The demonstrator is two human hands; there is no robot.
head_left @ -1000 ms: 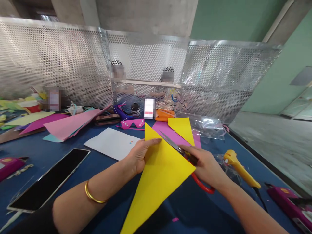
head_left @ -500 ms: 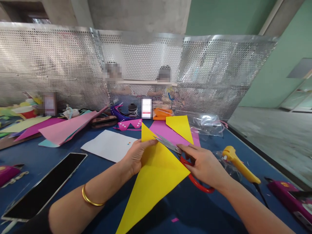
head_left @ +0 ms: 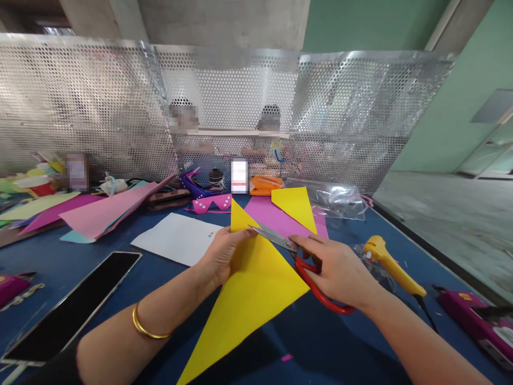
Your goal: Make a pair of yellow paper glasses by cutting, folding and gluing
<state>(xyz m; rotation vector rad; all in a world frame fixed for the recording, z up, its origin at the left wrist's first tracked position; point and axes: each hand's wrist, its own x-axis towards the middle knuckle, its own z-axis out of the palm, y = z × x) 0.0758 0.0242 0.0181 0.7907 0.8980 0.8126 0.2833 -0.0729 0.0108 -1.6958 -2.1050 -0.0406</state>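
My left hand (head_left: 222,256) pinches the upper left edge of a large yellow paper triangle (head_left: 248,291), held above the blue table (head_left: 328,342). My right hand (head_left: 340,272) grips red-handled scissors (head_left: 310,275). Their steel blades lie across the top of the yellow triangle, tips pointing left toward my left thumb. A gold bangle circles my left forearm.
A phone (head_left: 70,307) lies at the left, a white sheet (head_left: 176,238) beyond it. Pink and magenta paper (head_left: 108,211), a second yellow piece (head_left: 294,206), pixel glasses (head_left: 210,203), a yellow glue gun (head_left: 393,264) and a purple tool (head_left: 475,315) surround me. People sit behind a perforated metal screen (head_left: 240,112).
The scissor blades have slid left along the yellow triangle's upper edge, closer to my left thumb. Both hands and the paper have shifted slightly left in the view.
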